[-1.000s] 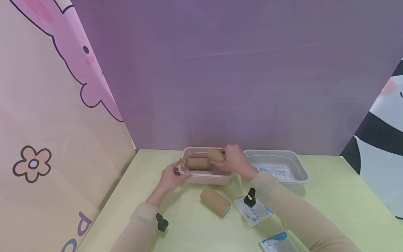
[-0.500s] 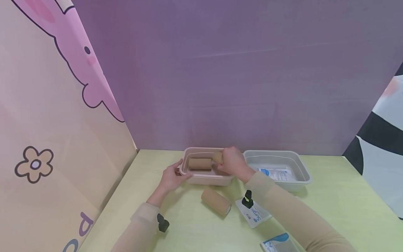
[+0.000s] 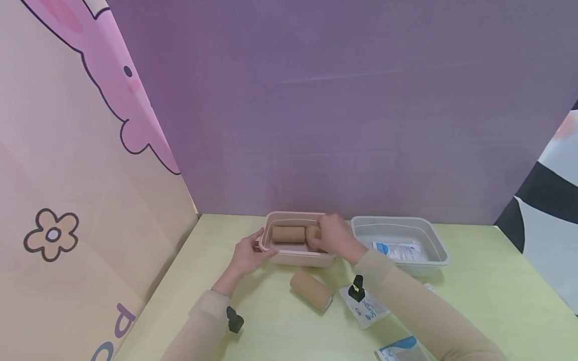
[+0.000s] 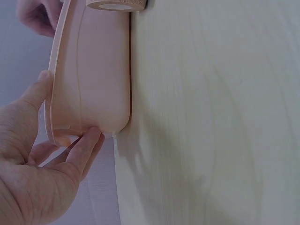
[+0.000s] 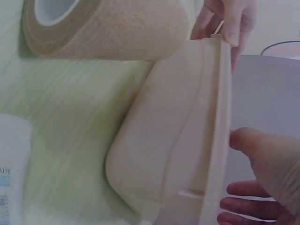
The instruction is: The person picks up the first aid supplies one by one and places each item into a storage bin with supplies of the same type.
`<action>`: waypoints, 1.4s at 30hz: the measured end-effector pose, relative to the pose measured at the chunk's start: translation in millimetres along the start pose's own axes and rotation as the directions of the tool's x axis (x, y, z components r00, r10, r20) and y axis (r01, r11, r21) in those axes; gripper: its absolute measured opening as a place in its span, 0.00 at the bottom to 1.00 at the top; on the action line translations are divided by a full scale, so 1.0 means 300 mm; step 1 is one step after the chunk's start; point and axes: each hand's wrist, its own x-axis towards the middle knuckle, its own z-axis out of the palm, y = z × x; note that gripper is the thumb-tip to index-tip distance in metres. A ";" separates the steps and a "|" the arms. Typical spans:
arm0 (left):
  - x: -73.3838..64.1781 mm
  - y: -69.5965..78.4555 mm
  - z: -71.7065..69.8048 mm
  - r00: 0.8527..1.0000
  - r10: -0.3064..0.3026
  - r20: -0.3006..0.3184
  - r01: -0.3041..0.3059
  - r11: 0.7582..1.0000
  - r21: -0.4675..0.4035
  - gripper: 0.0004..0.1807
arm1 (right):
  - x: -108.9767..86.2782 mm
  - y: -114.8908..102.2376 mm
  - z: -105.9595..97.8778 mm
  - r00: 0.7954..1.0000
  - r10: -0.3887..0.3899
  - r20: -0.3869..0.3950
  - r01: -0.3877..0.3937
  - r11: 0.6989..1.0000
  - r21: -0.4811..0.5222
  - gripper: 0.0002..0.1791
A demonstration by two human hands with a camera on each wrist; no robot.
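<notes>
The pink bin [image 3: 302, 259] is smooth plastic with a low sheen. In front of it, the tan roll [image 3: 310, 291] has a rough, matt, cloth-like surface around a smooth whitish core [image 5: 54, 9]. Right of the pink bin, the grey bin [image 3: 417, 271] looks like smooth plastic too. Beneath the pink bin, the tabletop [image 3: 266, 326] shows faint wood-like grain; behind the pink bin, the purple backdrop [image 3: 316, 125] is matt and lightly creased.

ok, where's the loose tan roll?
In the head view, the loose tan roll lies on the table just in front of the pink bin, left of the white packet.
</notes>
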 end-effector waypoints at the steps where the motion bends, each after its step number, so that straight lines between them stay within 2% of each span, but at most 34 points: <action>1: 0.001 0.002 0.000 1.000 -0.001 -0.002 0.001 1.000 0.006 0.47 | -0.002 0.001 -0.006 1.000 -0.001 -0.010 0.001 1.000 0.005 0.19; 4: 0.005 0.004 0.000 1.000 -0.001 -0.006 0.001 1.000 0.018 0.47 | -0.012 0.005 -0.029 0.999 0.005 -0.040 -0.004 1.000 0.011 0.20; 7: 0.008 0.002 0.002 1.000 -0.006 -0.004 0.006 1.000 0.016 0.47 | -0.025 0.010 -0.047 0.998 0.015 -0.057 -0.015 1.000 0.006 0.27; 13: 0.002 0.002 0.007 1.000 -0.016 -0.003 0.016 1.000 0.004 0.47 | -0.060 0.023 -0.066 0.994 -0.027 -0.106 0.026 1.000 -0.004 0.28; 20: -0.003 0.008 0.007 1.000 -0.023 0.004 0.023 1.000 -0.009 0.48 | -0.117 0.029 -0.102 0.983 -0.056 -0.175 0.069 0.995 0.069 0.29; 33: 0.000 0.017 0.003 1.000 -0.026 -0.004 0.026 1.000 -0.008 0.47 | -0.218 -0.007 -0.169 0.970 -0.122 -0.208 0.140 0.988 0.071 0.38; 42: -0.003 0.014 0.001 1.000 -0.013 0.007 0.013 1.000 0.021 0.48 | -0.282 -0.043 -0.200 0.963 -0.158 -0.219 0.180 0.980 0.083 0.38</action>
